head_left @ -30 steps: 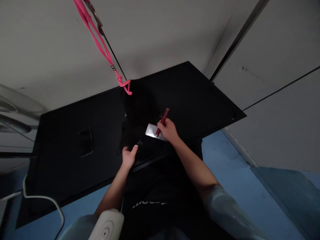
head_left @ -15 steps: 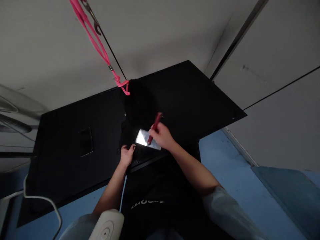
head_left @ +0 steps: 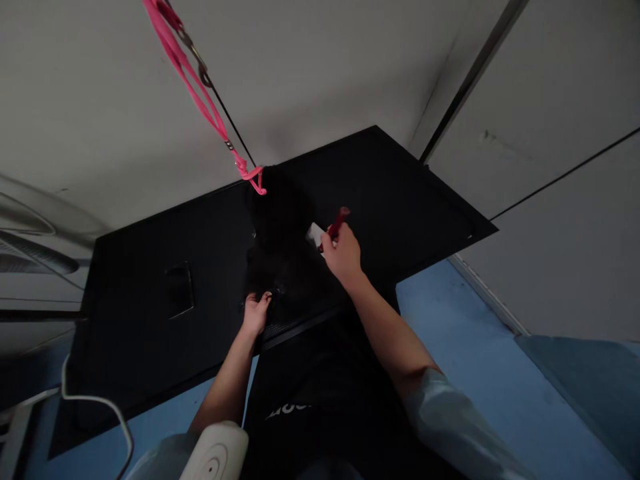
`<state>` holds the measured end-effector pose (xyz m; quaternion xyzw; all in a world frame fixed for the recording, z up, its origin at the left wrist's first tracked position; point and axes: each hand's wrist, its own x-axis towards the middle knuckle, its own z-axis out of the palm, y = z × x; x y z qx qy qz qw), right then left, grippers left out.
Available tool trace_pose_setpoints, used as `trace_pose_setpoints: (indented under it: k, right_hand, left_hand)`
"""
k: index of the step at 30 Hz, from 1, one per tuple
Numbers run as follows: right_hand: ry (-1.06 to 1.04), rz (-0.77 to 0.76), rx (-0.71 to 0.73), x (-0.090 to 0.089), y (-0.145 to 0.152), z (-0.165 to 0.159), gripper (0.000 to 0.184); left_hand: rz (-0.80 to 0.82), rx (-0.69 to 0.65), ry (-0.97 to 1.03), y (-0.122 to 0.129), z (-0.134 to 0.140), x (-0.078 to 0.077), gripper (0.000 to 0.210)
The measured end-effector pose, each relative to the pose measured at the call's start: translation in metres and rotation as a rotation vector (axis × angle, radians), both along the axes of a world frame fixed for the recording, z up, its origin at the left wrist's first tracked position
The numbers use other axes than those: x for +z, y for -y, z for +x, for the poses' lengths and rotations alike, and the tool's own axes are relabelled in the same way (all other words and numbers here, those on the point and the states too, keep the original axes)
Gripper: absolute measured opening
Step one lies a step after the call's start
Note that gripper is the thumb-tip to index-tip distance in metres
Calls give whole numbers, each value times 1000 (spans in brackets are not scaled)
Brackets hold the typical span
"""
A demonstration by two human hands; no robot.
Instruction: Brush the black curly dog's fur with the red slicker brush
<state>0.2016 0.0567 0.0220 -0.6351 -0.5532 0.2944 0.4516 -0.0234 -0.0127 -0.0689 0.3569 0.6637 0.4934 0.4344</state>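
A black dog (head_left: 280, 217) is on the black grooming table (head_left: 400, 193); its outline melts into the dark surface. My right hand (head_left: 345, 253) grips the dark red handle of a slicker brush (head_left: 341, 219). The brush's pale head sits by the dog's right-hand side, and I cannot tell whether it touches the coat. Down near the table's front edge, my left hand (head_left: 257, 313) is closed on black fur, its thumb showing; which body part it holds is too dark to tell. A pink loop leash (head_left: 255, 177) reaches down to the dog.
A black recessed or glossy rectangle (head_left: 181, 290) shows on the table's left part. A white cable (head_left: 103, 402) hangs at lower left, near a white rounded device (head_left: 217, 450). Grey walls (head_left: 320, 60) stand behind, with blue floor (head_left: 450, 320) at right.
My right hand has moved the brush up and to the right, and its bright head has turned away. My left hand stays at the fur. The whole view has shifted slightly.
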Motion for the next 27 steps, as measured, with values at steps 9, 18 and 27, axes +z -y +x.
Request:
trace_pose_setpoints:
  k: [9,18,27]
  right_hand:
    - [-8,6,-26,1,-14,2,21]
    - [43,20,144,5,-5,-19,21]
    - [-10,-21,115,4,-16,-6,26]
  left_hand:
    - [33,-95,78,2,-5,8,39]
    - [-42,-127,123,-3,-4,15,50]
    - [-36,-166,92,-4,-10,10,51]
